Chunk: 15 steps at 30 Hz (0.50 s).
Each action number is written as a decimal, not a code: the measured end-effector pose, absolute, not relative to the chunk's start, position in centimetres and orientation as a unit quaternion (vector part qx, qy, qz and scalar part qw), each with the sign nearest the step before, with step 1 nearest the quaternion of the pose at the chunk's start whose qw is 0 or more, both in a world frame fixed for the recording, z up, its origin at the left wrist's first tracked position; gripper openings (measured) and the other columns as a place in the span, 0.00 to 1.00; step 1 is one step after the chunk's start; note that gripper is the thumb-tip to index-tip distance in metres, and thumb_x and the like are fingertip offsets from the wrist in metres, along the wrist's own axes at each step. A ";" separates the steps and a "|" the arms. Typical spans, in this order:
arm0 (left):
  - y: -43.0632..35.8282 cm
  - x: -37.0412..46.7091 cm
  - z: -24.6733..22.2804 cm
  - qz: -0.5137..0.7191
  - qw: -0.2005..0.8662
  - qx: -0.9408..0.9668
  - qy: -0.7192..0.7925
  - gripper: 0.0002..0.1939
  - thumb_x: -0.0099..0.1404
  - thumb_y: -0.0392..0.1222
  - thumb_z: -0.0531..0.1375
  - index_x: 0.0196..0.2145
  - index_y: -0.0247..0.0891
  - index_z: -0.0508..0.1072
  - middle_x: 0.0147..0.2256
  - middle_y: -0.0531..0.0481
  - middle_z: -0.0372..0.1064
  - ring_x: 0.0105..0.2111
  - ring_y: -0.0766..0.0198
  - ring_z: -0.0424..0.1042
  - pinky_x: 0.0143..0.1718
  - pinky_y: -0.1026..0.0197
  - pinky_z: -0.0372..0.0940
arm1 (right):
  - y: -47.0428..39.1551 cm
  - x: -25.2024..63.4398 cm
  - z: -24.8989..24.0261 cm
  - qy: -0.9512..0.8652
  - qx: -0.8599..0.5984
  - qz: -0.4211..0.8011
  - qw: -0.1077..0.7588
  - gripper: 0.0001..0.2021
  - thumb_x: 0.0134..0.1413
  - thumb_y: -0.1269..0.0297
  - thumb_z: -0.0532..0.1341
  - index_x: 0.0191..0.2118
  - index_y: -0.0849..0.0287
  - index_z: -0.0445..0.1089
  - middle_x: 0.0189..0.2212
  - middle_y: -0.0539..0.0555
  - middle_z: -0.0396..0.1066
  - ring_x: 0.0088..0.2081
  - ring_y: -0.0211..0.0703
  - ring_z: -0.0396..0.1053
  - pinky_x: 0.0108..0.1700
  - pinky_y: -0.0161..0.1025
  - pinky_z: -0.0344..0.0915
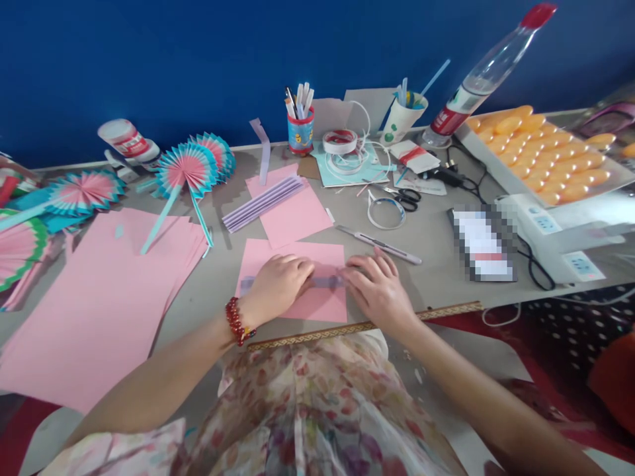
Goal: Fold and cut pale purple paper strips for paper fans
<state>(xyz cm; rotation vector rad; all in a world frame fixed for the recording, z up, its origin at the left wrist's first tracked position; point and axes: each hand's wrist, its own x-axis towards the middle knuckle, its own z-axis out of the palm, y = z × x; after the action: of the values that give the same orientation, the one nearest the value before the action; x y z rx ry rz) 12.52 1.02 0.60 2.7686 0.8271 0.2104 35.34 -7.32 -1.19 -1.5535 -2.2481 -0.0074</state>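
Observation:
A narrow purple strip (325, 282) lies across a pink sheet (320, 307) near the table's front edge. My left hand (278, 284) presses on the strip left of its middle, fingers bent and together; a red bead bracelet is on that wrist. At the strip's right end my right hand (378, 287) holds it with the fingertips. Behind the sheet, a pleated purple paper (262, 203) rests on another pink sheet (292, 221). A grey craft knife (380, 244) lies behind my right hand.
Large pink sheets (94, 297) and paper fans (186, 168) are at the left. Toward the back stand a pen cup (300, 129), a paper cup (403, 119) and a bottle (479, 86). Scissors (407, 198), a phone (483, 244) and a power strip (546, 231) lie at the right.

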 end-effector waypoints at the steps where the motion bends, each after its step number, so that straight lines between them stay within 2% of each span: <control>1: 1.0 12.5 0.6 0.073 0.126 0.948 0.282 0.07 0.73 0.43 0.58 0.38 0.37 0.67 0.37 0.50 0.71 0.39 0.57 0.70 0.40 0.56 0.60 | -7.2 35.2 -1.2 -0.822 -0.535 -0.012 0.197 0.13 0.64 0.73 0.56 0.48 0.52 0.73 0.47 0.55 0.71 0.48 0.47 0.65 0.65 0.56 0.51; 3: 1.1 12.5 0.6 0.073 0.133 0.947 0.282 0.07 0.73 0.43 0.58 0.38 0.37 0.67 0.37 0.50 0.71 0.39 0.57 0.70 0.41 0.55 0.60 | -7.1 35.1 -1.2 -0.852 -0.490 -0.026 0.182 0.17 0.63 0.74 0.56 0.50 0.48 0.74 0.49 0.54 0.71 0.49 0.47 0.64 0.67 0.58 0.49; 6: 1.1 12.5 0.6 0.070 0.138 0.947 0.283 0.07 0.73 0.43 0.57 0.38 0.37 0.67 0.37 0.50 0.71 0.39 0.57 0.70 0.41 0.55 0.60 | -6.8 35.1 -1.6 -0.877 -0.449 -0.041 0.168 0.15 0.64 0.72 0.57 0.49 0.47 0.75 0.49 0.52 0.72 0.50 0.48 0.63 0.67 0.60 0.47; 15: 1.1 12.5 0.6 0.057 0.146 0.944 0.290 0.05 0.71 0.40 0.60 0.37 0.38 0.67 0.37 0.50 0.70 0.40 0.58 0.70 0.42 0.56 0.60 | -7.8 36.3 -2.0 -0.869 -0.456 -0.011 0.192 0.17 0.65 0.75 0.55 0.51 0.49 0.74 0.47 0.52 0.75 0.47 0.47 0.66 0.64 0.57 0.54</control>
<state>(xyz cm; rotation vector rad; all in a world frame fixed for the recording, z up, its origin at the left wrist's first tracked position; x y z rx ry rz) 12.47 1.13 0.57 2.7196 0.8338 0.1643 36.29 -7.82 -1.96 -1.2802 -2.4396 -0.0309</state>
